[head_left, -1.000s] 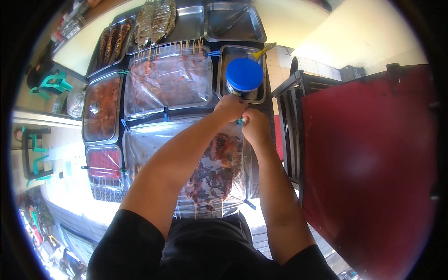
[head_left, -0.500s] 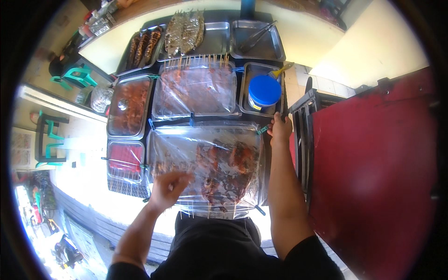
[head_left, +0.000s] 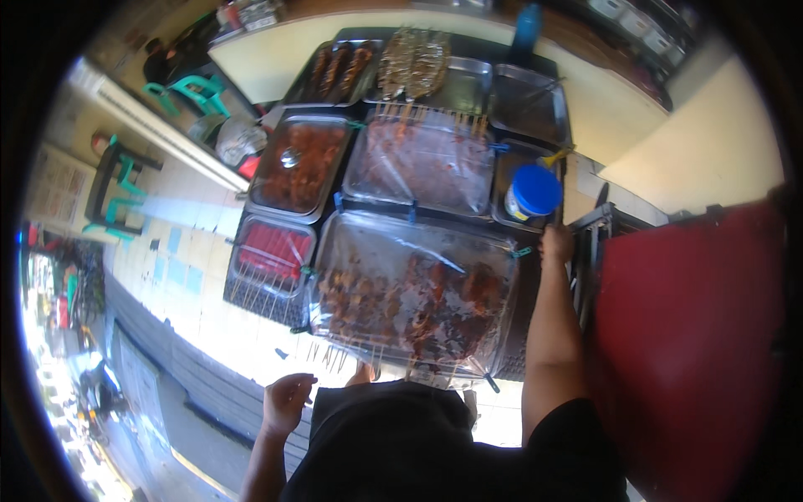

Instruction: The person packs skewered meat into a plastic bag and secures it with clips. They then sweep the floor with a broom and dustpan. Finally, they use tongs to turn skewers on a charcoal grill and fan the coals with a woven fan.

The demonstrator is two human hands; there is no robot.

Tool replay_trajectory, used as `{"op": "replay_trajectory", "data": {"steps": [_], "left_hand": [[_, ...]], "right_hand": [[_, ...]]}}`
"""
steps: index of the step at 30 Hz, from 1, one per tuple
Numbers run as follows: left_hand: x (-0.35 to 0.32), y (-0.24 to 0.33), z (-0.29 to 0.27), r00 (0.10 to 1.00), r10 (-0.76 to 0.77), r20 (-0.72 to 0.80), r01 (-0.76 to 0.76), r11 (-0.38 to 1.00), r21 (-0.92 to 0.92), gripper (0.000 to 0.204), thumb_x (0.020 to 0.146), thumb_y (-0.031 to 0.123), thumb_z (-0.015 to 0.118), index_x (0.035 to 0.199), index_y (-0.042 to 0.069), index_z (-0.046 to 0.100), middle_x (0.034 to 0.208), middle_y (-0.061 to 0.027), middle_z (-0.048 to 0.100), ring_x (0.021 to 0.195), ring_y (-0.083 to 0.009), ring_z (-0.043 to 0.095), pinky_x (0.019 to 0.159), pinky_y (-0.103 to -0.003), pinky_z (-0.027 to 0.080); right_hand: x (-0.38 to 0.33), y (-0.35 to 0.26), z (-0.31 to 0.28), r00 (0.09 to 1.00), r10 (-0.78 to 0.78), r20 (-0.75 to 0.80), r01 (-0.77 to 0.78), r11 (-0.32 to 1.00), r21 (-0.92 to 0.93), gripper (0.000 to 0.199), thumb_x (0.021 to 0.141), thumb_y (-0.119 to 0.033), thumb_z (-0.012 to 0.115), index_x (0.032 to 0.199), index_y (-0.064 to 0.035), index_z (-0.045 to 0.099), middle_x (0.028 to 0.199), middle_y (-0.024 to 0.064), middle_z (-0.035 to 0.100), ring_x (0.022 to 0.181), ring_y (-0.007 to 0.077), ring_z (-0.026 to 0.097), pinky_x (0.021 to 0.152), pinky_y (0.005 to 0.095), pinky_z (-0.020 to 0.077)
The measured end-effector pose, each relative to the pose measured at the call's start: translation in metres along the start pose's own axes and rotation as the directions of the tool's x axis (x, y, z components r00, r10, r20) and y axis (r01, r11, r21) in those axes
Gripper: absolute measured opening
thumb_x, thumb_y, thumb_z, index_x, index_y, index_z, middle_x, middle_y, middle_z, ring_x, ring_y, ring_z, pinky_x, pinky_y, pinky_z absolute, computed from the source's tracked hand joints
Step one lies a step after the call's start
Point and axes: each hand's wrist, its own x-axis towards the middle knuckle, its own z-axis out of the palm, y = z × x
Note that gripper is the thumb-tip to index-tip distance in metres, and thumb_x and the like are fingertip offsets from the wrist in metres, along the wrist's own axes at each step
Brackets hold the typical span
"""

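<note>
My left hand [head_left: 287, 403] hangs beside the table's near left corner, fingers loosely bent and apart, nothing in it. My right hand [head_left: 557, 244] is at the table's right edge, just below a tub [head_left: 535, 192] with a blue lid. Its fingers are curled in; what they grip, if anything, is hidden. A green clip [head_left: 521, 252] lies close to its left. In front of me is a large metal tray [head_left: 368, 234] under clear plastic wrap, with skewered pieces and dark red marinated meat [head_left: 435, 293]. A dark clip [head_left: 492, 382] sits at its near right corner.
Beyond lie a wrapped tray of skewers [head_left: 418, 159], a meat tray [head_left: 301, 163], a small red tray [head_left: 272, 251], grilled fish [head_left: 414, 63] and a tray with tongs [head_left: 531, 105]. A yellow-handled brush [head_left: 554, 156] rests behind the tub. A red panel [head_left: 694, 335] stands at right, green chairs [head_left: 201, 96] far left.
My left hand has come off the plastic-covered tray, down and left past its near edge. My right hand has shifted away from the green clip. The view has turned, carrying the table right.
</note>
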Motion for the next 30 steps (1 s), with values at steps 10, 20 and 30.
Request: {"op": "replay_trajectory", "data": {"steps": [10, 20, 30], "left_hand": [[0.072, -0.118, -0.013, 0.876, -0.481, -0.036, 0.405, 0.774, -0.487, 0.052, 0.104, 0.042, 0.067, 0.137, 0.002, 0.063, 0.123, -0.0121, 0.073, 0.089, -0.0181, 0.066, 0.072, -0.031, 0.051], [0.144, -0.147, 0.013, 0.967, -0.247, 0.064, 0.239, 0.793, -0.560, 0.037, 0.096, 0.031, 0.081, 0.113, 0.000, 0.071, 0.091, -0.0063, 0.070, 0.076, -0.0149, 0.066, 0.064, -0.029, 0.050], [0.148, -0.146, -0.012, 0.994, 0.027, -0.106, -0.030, 0.999, -0.018, 0.051, 0.097, 0.047, 0.073, 0.104, -0.003, 0.077, 0.094, -0.0230, 0.078, 0.093, -0.0348, 0.076, 0.084, -0.046, 0.057]], "right_hand": [[-0.226, 0.034, -0.057, 0.768, -0.640, 0.018, 0.601, 0.731, 0.323, 0.023, 0.105, -0.017, 0.071, 0.124, -0.0027, 0.073, 0.090, 0.0022, 0.072, 0.080, 0.0071, 0.064, 0.075, 0.0256, 0.0519], [-0.430, 0.053, -0.065, 0.639, -0.681, 0.357, 0.658, 0.725, 0.206, 0.015, 0.096, -0.006, 0.075, 0.110, -0.0018, 0.076, 0.074, 0.0046, 0.067, 0.064, 0.0081, 0.055, 0.061, 0.0271, 0.0458], [-0.481, 0.008, -0.043, 0.612, -0.532, 0.585, 0.530, 0.825, 0.197, 0.022, 0.098, -0.012, 0.075, 0.115, 0.0011, 0.074, 0.092, 0.0131, 0.076, 0.083, 0.0156, 0.073, 0.076, 0.0304, 0.0569]]}}
